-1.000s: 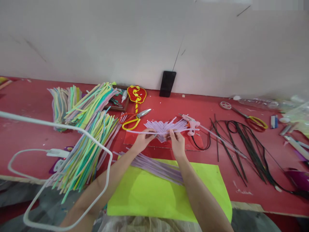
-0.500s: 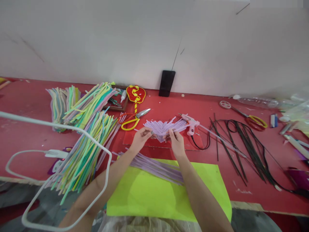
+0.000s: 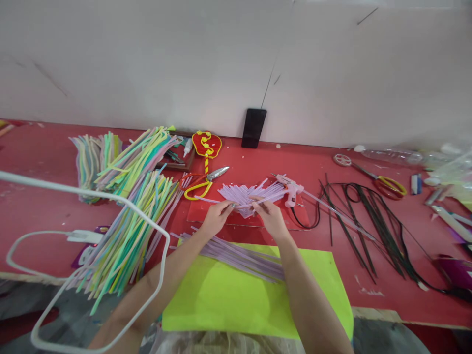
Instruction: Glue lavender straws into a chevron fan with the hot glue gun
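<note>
Because a thin stem wants support at two places, you seem to have your lilac strip (image 3: 207,199) pinched in both hands, so that it runs nearly level across the near part of the lilac chevron (image 3: 239,194). Your left hand (image 3: 217,216) has its thumb and fingertips closed on the strip by the chevron's left side; your right hand (image 3: 272,216) pinches it by the right side, fingers loosely curled. The strip looks soft-skinned and bendable, perhaps with a fuzzy surface, though its texture is too blurred to be sure. The chevron itself is made of matching stems slanting inward to a point on your side, and it lies over a flat red board (image 3: 195,211), which probably spares the red table (image 3: 306,164).

Just right of the chevron, the pink glue gun (image 3: 292,191) rests with its nozzle toward the work, likely so you can grab it quickly. Left of the chevron, scissors (image 3: 218,173) with one red and one yellow handle lie within easy reach. On your side of it, loose lilac stems (image 3: 243,256) lie across a smooth lime-green sheet (image 3: 228,302), presumably as ready stock. Further left of it, pastel stems (image 3: 136,226) fan out in thick bundles; well to its right lie thin, dark strips (image 3: 381,223). Beyond it, a black, slab-shaped phone (image 3: 253,128) leans on the pale wall (image 3: 147,59).
</note>
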Action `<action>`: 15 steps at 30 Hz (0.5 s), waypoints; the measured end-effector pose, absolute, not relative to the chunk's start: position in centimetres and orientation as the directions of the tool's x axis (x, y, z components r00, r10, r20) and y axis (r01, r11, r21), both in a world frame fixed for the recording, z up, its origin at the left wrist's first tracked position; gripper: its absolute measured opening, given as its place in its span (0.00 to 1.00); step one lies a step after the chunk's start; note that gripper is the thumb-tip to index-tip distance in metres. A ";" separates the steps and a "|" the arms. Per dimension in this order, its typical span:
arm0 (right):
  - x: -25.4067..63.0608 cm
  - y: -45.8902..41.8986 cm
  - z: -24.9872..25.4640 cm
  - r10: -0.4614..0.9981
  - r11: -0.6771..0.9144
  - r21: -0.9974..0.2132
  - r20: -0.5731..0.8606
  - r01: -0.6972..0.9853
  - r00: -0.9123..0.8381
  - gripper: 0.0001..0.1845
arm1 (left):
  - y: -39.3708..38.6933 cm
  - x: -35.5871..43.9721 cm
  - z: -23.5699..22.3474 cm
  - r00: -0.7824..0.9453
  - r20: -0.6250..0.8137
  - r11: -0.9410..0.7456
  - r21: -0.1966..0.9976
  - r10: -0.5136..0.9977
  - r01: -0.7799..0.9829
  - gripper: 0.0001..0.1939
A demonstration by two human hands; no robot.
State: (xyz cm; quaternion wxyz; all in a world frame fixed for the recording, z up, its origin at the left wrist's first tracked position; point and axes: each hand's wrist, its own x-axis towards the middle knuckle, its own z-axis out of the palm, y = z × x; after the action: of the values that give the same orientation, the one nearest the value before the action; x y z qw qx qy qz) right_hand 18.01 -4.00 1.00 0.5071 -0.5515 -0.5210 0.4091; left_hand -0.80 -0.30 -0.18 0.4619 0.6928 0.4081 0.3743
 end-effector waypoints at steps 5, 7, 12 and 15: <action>22.1 -3.9 1.0 0.848 0.101 -0.744 0.411 0.661 0.334 0.15 | 0.2 -0.9 -0.3 0.282 0.090 -0.123 0.987 0.955 0.104 0.19; 23.9 -3.9 0.6 0.717 -0.170 -0.678 0.412 0.715 0.562 0.15 | 0.2 -0.9 -0.2 0.272 0.121 -0.163 0.977 0.955 0.138 0.17; 25.8 -4.0 -0.1 0.648 -0.584 -0.574 0.097 0.574 0.756 0.18 | -0.1 -0.7 -0.6 0.364 0.159 -0.262 0.931 0.918 0.253 0.13; 25.5 -3.8 0.2 0.640 -0.671 -0.521 -0.048 0.527 0.767 0.21 | 0.0 -0.6 -1.0 0.378 0.140 -0.259 0.923 0.915 0.284 0.12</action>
State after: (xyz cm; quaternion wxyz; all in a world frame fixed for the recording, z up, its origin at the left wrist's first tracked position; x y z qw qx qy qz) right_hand 25.50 -3.76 0.17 0.2470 -0.9069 -0.3217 0.1139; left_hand -0.65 0.02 -1.02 0.4362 0.7063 0.4246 0.3614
